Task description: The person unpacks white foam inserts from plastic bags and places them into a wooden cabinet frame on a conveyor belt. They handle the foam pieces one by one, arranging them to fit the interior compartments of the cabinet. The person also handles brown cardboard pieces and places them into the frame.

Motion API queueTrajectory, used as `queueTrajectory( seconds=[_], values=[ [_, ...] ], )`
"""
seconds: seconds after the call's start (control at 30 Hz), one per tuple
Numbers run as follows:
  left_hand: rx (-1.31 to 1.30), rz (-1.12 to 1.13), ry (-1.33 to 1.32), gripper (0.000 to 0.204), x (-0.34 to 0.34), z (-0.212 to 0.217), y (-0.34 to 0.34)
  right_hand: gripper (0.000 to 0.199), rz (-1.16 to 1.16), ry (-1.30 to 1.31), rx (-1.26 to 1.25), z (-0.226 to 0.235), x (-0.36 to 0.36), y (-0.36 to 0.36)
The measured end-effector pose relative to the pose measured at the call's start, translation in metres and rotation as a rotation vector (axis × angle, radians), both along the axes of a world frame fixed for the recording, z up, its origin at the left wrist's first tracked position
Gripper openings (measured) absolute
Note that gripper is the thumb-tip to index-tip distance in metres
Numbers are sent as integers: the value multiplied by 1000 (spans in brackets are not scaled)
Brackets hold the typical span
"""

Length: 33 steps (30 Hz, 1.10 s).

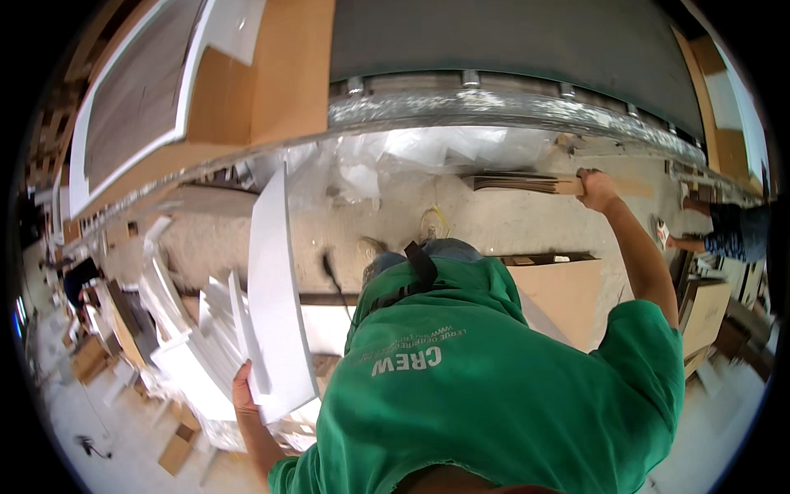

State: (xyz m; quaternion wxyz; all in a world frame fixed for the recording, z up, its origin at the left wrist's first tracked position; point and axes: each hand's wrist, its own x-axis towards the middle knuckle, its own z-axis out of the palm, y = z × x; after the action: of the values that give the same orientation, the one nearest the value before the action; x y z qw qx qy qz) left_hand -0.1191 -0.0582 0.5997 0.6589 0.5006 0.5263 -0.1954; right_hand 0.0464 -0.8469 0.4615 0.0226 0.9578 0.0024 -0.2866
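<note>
My left hand, low on the left, is closed on the bottom end of white foam boards. The larger foam board stands tall and slightly tilted, a narrower strip beside it. More white foam pieces are stacked just to their left. Out to the far right, my right arm is stretched forward. My right hand grips the right end of a thin stack of brown cardboard sheets, their layered edges showing at the left end. Some of its fingers are hidden.
Ahead runs a dark conveyor belt with a worn metal rail. A foam-lined carton sits at upper left. Crumpled clear plastic film lies below the rail. A cardboard box stands right of my body. Another person is at far right.
</note>
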Motion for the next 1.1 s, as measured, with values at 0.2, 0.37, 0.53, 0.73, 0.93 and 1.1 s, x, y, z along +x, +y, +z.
queueTrajectory(
  seconds=[0.2,0.37,0.53,0.73,0.93,1.1],
  values=[
    [-36,162,-8,41,-44,14,-8,35,138,-38,51,-13,-16,-13],
    [65,197,-81,39,-77,-30,-2,60,95,-295,-54,-24,-22,-13],
    [-52,114,-412,39,-51,-11,-51,36,115,-417,-246,-37,-4,-18],
    [121,4,-342,37,-46,1,-69,16,137,-487,-244,-40,36,-19],
    [422,186,-382,37,-134,-29,-18,37,145,-17,-470,-16,57,9],
    [256,796,-369,41,-158,-92,56,38,-137,110,-418,-1,50,86]
  ],
)
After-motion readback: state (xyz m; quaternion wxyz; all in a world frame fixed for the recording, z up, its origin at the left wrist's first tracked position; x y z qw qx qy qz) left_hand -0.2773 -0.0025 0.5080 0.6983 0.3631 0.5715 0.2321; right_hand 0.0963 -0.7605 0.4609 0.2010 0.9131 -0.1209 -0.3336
